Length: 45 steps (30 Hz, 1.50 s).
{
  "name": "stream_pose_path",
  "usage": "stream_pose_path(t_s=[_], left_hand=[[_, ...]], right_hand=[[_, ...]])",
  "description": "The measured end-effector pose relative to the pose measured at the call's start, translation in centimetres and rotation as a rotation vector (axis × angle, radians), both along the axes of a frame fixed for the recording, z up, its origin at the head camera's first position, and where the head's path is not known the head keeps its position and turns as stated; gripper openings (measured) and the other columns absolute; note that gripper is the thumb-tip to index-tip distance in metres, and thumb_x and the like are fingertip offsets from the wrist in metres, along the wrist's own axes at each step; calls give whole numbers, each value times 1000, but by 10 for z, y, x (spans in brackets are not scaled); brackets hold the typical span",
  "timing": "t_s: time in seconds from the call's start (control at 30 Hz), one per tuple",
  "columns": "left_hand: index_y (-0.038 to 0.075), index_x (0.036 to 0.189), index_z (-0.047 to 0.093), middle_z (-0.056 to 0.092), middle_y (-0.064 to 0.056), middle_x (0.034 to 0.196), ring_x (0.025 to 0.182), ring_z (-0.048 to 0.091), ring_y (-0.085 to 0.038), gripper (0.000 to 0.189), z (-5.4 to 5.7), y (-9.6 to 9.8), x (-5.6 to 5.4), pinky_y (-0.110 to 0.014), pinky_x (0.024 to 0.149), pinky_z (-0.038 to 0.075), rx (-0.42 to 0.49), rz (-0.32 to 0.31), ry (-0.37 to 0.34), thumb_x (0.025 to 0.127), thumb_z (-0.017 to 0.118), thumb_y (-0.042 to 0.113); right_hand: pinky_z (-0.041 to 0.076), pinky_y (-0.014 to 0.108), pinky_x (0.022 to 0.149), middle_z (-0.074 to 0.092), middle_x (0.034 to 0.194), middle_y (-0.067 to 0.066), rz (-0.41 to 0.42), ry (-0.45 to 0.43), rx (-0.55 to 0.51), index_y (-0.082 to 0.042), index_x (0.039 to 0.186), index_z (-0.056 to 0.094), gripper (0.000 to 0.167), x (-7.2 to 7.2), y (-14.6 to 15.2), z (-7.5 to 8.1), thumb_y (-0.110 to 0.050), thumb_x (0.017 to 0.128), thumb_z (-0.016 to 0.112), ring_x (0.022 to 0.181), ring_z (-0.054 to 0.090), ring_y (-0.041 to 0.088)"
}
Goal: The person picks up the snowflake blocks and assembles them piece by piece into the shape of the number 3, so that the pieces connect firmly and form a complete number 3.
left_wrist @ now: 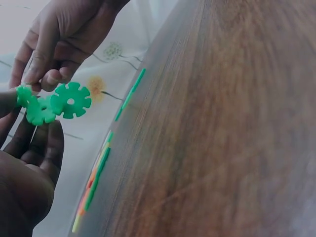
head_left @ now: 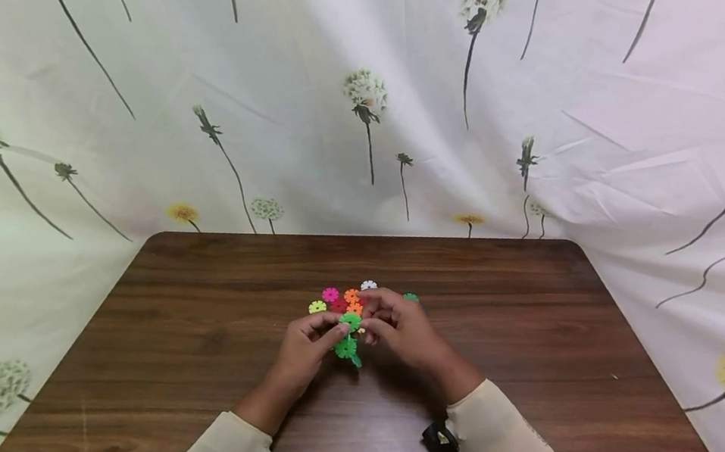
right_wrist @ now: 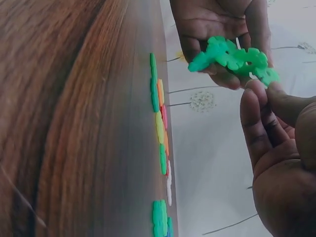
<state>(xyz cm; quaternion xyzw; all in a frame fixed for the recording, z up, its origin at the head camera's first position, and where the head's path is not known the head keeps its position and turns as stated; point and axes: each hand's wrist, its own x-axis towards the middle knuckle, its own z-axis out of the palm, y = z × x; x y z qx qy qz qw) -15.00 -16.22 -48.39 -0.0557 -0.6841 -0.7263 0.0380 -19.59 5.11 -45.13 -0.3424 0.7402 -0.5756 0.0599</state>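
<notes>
In the head view, both hands meet over the middle of the table around a few notched green plastic interlocking discs [head_left: 346, 347] joined into a chain. My left hand [head_left: 299, 355] pinches the chain between thumb and fingers. Opposite it, my right hand [head_left: 413, 336] has thumb and index finger on the disc at the chain's end, as the right wrist view shows with the green chain [right_wrist: 229, 57]. One flat green disc [left_wrist: 71, 100] juts out past the left fingers in the left wrist view. The fingers cover parts of the chain.
Loose discs lie just beyond the hands: magenta [head_left: 330, 294], yellow [head_left: 317, 308], red [head_left: 338, 305], orange [head_left: 351, 295] and white [head_left: 368, 286]. A green disc [head_left: 411, 296] shows behind the right hand. The brown wooden table [head_left: 192, 371] backs onto a flower-print cloth [head_left: 306, 134].
</notes>
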Motion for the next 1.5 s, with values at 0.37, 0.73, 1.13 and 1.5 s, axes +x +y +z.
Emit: stream_pose_path(t_s=[0.37,0.73,1.13,1.5], left_hand=[[-13,114,68,78,6,95,91,77,-8,16,-1,1,0,-20,78,61,136,31,-48,104,70,-1],[-14,115,65,76,-2,97,93,81,-14,18,-2,-1,2,-22,79,64,192,11,-37,105,67,0],[-12,112,65,75,-2,99,94,81,-18,11,-3,-2,-1,-24,85,65,209,39,-35,104,65,-4],[-9,112,64,77,-4,99,97,83,-19,10,-1,-1,0,-23,83,65,249,40,-27,105,65,-4]], right_hand=[[66,37,73,72,99,19,-211,-19,58,4,132,70,31,-17,16,-9,6,101,71,83,74,34],[56,23,72,75,97,16,-332,-18,132,8,122,73,24,-33,34,-19,1,99,77,81,64,12],[54,30,81,76,100,18,-424,0,196,5,111,77,19,-40,44,-32,-1,94,83,91,68,23],[42,47,96,76,108,8,-407,130,337,-8,105,84,23,-44,55,-49,-18,87,94,106,56,26]])
